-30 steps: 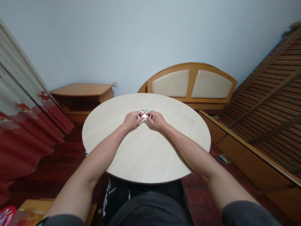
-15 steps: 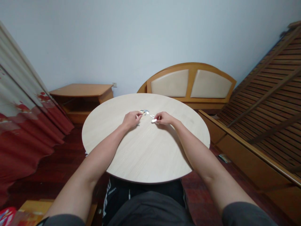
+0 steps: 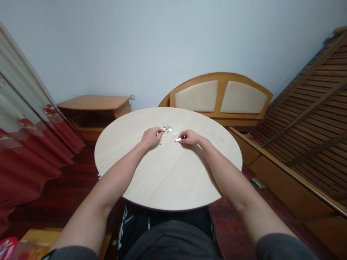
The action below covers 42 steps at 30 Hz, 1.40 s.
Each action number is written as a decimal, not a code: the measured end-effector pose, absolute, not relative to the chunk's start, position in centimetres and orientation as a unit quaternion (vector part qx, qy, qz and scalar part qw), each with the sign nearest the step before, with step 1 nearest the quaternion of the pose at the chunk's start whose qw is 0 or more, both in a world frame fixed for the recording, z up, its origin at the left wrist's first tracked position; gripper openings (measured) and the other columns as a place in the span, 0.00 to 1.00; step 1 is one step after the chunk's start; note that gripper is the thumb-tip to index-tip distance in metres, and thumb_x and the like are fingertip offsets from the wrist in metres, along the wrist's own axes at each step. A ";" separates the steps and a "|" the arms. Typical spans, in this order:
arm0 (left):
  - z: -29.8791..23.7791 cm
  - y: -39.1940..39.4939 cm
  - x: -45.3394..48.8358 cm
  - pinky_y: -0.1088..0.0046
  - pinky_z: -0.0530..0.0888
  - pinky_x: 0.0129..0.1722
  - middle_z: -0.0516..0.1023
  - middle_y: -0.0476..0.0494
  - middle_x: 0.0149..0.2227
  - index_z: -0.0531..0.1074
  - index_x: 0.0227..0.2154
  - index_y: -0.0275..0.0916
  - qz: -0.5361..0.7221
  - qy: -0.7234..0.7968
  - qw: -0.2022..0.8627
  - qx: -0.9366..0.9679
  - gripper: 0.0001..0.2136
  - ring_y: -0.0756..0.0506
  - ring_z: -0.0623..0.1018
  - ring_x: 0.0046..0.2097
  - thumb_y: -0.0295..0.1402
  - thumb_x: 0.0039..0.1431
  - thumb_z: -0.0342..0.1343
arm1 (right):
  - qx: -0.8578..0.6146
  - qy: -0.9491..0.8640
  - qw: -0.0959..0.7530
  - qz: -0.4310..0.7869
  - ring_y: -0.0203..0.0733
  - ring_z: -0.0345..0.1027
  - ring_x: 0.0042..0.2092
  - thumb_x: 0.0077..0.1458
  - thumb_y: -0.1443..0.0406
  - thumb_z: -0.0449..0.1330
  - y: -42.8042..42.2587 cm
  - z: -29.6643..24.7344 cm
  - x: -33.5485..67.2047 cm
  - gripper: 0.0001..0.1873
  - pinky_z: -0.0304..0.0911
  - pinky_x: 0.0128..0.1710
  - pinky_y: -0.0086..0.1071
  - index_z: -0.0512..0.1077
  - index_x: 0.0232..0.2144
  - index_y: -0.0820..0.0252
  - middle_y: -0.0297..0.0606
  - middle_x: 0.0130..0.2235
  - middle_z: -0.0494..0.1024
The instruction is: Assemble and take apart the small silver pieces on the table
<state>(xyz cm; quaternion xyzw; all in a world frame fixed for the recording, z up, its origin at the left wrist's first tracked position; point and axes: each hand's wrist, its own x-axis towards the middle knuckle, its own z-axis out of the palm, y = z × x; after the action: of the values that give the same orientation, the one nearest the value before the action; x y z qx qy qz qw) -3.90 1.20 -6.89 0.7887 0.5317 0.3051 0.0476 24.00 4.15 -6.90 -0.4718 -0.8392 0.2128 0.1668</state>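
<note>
My right hand [image 3: 189, 137] pinches a small white rectangular piece [image 3: 178, 140] just over the round table [image 3: 165, 173]. To the left, my left hand [image 3: 150, 137] has its thumb and fingers drawn together beside a small cluster of parts. What its fingertips hold, if anything, is too small to tell. Between and beyond the hands lie a white square piece [image 3: 170, 129], small white strips [image 3: 175, 133] and a few bluish-grey bits [image 3: 169, 127]. A tiny grey piece [image 3: 159, 144] rests under the left hand's fingers.
Beyond the table stand a low wooden cabinet [image 3: 94, 103] and a headboard [image 3: 195, 95] against the wall. A slatted bed frame [image 3: 311, 115] leans at the right. Red and white curtains [image 3: 32, 144] hang at the left, and a cardboard box [image 3: 40, 236] sits at lower left.
The white piece in my right hand has tilted slightly and sits a touch lower. My left hand has barely moved.
</note>
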 end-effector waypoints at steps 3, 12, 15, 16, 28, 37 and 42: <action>-6.9 1.1 -3.9 0.69 0.75 0.47 0.87 0.42 0.48 0.85 0.51 0.44 0.301 0.538 0.049 0.786 0.14 0.42 0.83 0.45 0.35 0.70 0.57 | -0.492 -0.832 0.179 0.183 0.40 0.72 0.33 0.54 0.61 0.68 4.4 -7.2 24.1 0.13 0.62 0.35 0.31 0.84 0.38 0.65 0.41 0.34 0.84; -6.9 1.2 -4.0 0.70 0.74 0.46 0.88 0.43 0.47 0.85 0.50 0.43 0.294 0.530 0.046 0.794 0.13 0.42 0.83 0.44 0.35 0.70 0.57 | -0.553 -0.809 0.180 0.082 0.42 0.75 0.38 0.62 0.57 0.68 4.1 -8.3 21.5 0.13 0.60 0.36 0.31 0.84 0.40 0.62 0.43 0.40 0.86; -6.9 1.2 -4.0 0.70 0.74 0.46 0.88 0.43 0.47 0.85 0.49 0.43 0.296 0.528 0.045 0.794 0.13 0.42 0.83 0.43 0.35 0.70 0.57 | -0.575 -0.800 0.168 0.044 0.43 0.76 0.40 0.63 0.55 0.68 3.5 -8.0 20.5 0.14 0.59 0.36 0.31 0.84 0.41 0.61 0.43 0.42 0.86; -6.9 1.2 -4.0 0.70 0.74 0.46 0.88 0.43 0.47 0.85 0.48 0.43 0.297 0.529 0.046 0.794 0.13 0.42 0.83 0.43 0.35 0.69 0.57 | -0.573 -0.802 0.165 0.034 0.44 0.76 0.41 0.63 0.55 0.68 3.3 -7.8 20.3 0.14 0.59 0.36 0.31 0.84 0.41 0.60 0.43 0.42 0.86; -6.6 1.1 -3.9 0.69 0.75 0.48 0.88 0.42 0.47 0.85 0.48 0.43 0.272 0.550 0.041 0.789 0.14 0.42 0.83 0.45 0.37 0.70 0.56 | -0.514 -0.852 0.096 -0.006 0.48 0.77 0.46 0.69 0.60 0.58 2.4 -7.1 20.0 0.16 0.62 0.41 0.34 0.85 0.48 0.57 0.44 0.47 0.85; -6.2 0.7 -3.7 0.67 0.75 0.51 0.87 0.40 0.51 0.84 0.52 0.44 0.231 0.589 0.032 0.774 0.17 0.39 0.83 0.52 0.38 0.73 0.51 | -0.458 -0.875 0.150 -0.045 0.59 0.65 0.66 0.69 0.61 0.53 2.6 -8.6 18.3 0.28 0.58 0.65 0.50 0.70 0.67 0.65 0.54 0.66 0.74; -7.0 1.3 -4.0 0.68 0.75 0.54 0.85 0.41 0.55 0.83 0.52 0.44 0.189 0.558 0.049 0.807 0.18 0.39 0.81 0.56 0.38 0.74 0.49 | -0.436 -0.891 0.126 -0.027 0.58 0.52 0.75 0.65 0.66 0.50 3.9 -10.0 17.3 0.34 0.48 0.72 0.57 0.61 0.72 0.67 0.55 0.73 0.64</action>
<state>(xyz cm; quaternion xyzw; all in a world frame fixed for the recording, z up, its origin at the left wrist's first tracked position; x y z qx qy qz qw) -3.96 1.33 -7.02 0.8068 0.5577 0.1885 0.0495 17.27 3.86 -9.97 -0.4359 -0.8908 -0.0268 0.1256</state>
